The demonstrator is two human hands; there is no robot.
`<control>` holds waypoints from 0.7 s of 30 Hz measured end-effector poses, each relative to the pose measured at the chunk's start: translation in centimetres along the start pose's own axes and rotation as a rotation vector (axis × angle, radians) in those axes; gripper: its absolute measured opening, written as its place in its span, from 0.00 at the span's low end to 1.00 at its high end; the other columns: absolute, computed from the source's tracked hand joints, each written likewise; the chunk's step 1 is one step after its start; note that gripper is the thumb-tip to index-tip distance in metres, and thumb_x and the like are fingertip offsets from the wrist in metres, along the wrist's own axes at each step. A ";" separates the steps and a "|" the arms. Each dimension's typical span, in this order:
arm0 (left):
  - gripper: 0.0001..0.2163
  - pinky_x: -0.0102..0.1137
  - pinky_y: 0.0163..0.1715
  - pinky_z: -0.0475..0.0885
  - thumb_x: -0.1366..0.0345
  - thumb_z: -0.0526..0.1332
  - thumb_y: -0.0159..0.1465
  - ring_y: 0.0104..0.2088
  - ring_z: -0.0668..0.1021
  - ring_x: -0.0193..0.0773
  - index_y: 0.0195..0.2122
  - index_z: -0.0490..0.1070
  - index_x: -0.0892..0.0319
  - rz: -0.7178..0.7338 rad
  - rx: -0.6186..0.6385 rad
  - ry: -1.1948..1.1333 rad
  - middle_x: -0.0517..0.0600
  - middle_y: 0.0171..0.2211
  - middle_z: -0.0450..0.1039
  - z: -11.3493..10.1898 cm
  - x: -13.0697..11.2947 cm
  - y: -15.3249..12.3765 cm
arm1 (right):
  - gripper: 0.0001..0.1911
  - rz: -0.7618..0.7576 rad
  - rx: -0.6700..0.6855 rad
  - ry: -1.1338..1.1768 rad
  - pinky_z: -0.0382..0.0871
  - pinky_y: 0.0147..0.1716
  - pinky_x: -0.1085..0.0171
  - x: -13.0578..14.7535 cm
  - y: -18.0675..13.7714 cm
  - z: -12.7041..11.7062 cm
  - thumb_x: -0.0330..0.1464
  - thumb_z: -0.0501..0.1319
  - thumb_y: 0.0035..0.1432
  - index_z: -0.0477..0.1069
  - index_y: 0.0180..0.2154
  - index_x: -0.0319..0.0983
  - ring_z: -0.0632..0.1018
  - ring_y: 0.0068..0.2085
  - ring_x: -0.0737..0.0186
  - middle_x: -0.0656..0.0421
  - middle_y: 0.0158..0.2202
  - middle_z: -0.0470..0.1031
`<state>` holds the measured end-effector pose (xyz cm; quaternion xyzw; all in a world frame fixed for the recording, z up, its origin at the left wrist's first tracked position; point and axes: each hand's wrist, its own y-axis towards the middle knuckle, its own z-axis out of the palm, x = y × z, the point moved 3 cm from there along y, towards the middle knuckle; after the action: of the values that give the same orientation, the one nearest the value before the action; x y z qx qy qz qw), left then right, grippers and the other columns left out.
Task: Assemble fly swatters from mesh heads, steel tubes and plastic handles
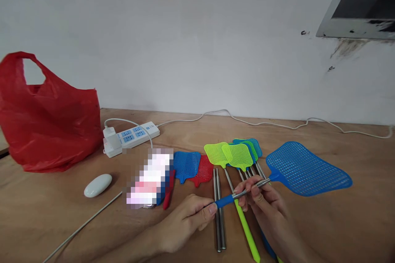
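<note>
A blue fly swatter with a metal telescopic rod is held just above the wooden table. My left hand pinches the blue grip at the rod's end. My right hand is closed round the metal rod nearer the mesh head. Under and behind the hands lie several more swatters: yellow-green heads, a blue head and a red head, with their metal rods and a yellow-green handle pointing toward me.
A red plastic bag stands at the left. Beside it a white power strip lies with its cable running along the wall. A white oval object and a blurred patch are left of the swatters.
</note>
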<state>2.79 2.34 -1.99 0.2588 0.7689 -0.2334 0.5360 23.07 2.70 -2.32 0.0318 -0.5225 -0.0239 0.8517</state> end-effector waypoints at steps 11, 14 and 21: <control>0.15 0.31 0.35 0.62 0.54 0.46 0.74 0.27 0.69 0.36 0.41 0.66 0.56 0.105 -0.134 0.243 0.43 0.22 0.67 -0.1 -1.2 -0.8 | 0.14 -0.205 -0.197 -0.184 0.62 0.25 0.63 1.2 0.7 -1.5 0.45 0.66 0.59 0.75 0.30 0.43 0.67 0.26 0.64 0.59 0.30 0.74; 0.11 0.31 0.29 0.60 0.60 0.51 0.72 0.27 0.69 0.37 0.32 0.64 0.56 0.221 -0.332 0.463 0.45 0.24 0.68 -0.6 -1.5 -1.0 | 0.15 -0.176 -0.173 -0.194 0.62 0.23 0.65 0.6 0.7 -1.2 0.46 0.66 0.58 0.75 0.29 0.42 0.67 0.25 0.65 0.59 0.29 0.74; 0.16 0.30 0.25 0.57 0.61 0.52 0.69 0.19 0.67 0.34 0.23 0.56 0.55 0.052 -0.543 0.862 0.43 0.18 0.62 -3.2 -1.4 -0.7 | 0.19 -0.018 -0.192 -0.091 0.60 0.19 0.68 0.6 1.5 -1.2 0.47 0.71 0.49 0.74 0.25 0.40 0.67 0.22 0.68 0.59 0.26 0.73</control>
<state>0.48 3.69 0.40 0.2019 0.9464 0.1164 0.2236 24.47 4.19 -2.18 -0.0465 -0.5557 -0.0829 0.8260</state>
